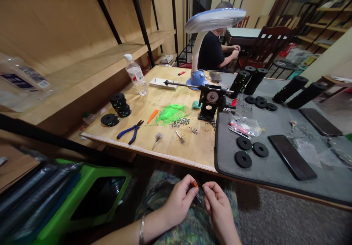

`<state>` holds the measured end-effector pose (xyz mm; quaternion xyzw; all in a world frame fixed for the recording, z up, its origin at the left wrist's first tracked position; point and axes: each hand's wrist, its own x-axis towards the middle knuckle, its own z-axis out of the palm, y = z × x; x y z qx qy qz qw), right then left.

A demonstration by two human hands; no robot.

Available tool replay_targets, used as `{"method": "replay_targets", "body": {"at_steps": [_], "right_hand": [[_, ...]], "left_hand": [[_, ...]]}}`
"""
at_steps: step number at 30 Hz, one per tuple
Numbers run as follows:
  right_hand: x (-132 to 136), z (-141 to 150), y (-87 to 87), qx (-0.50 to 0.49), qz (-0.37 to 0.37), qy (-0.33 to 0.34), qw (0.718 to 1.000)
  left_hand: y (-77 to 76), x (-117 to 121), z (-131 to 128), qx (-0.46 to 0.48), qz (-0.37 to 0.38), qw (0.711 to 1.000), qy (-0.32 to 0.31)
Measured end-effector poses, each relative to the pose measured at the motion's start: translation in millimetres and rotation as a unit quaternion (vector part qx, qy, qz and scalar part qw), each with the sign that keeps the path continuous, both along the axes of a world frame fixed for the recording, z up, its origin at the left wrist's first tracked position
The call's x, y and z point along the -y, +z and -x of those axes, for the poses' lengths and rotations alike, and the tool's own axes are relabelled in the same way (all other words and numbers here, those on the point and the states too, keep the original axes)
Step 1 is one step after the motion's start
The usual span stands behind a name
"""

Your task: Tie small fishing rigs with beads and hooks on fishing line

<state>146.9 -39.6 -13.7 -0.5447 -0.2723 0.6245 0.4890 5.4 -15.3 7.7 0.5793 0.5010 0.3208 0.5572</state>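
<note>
My left hand (179, 200) and my right hand (217, 201) are held close together over my lap, below the table's front edge. The left fingertips pinch a tiny orange piece (195, 183). The right fingertips are pinched together close to it, apparently on a very thin line, too fine to make out. A metal bangle (142, 229) sits on my left wrist. On the wooden table (165, 142) above lie green fibres (170, 112), small coloured beads (180, 122), blue-handled pliers (130, 131) and an orange-handled tool (152, 116).
A black winding device (210, 102) stands by a grey mat (277, 127) with black discs (250, 151), black foam rolls (298, 89) and two phones (292, 157). A water bottle (135, 74), a desk lamp (213, 21) and a green stool (90, 197) are near. Another person (214, 51) sits beyond.
</note>
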Motion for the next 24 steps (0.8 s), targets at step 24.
{"method": "replay_targets", "body": {"at_steps": [24], "right_hand": [[4, 1, -0.1, 0.109, -0.048, 0.053, 0.991]], "left_hand": [[1.9, 0, 0, -0.021, -0.027, 0.999, 0.000]]}}
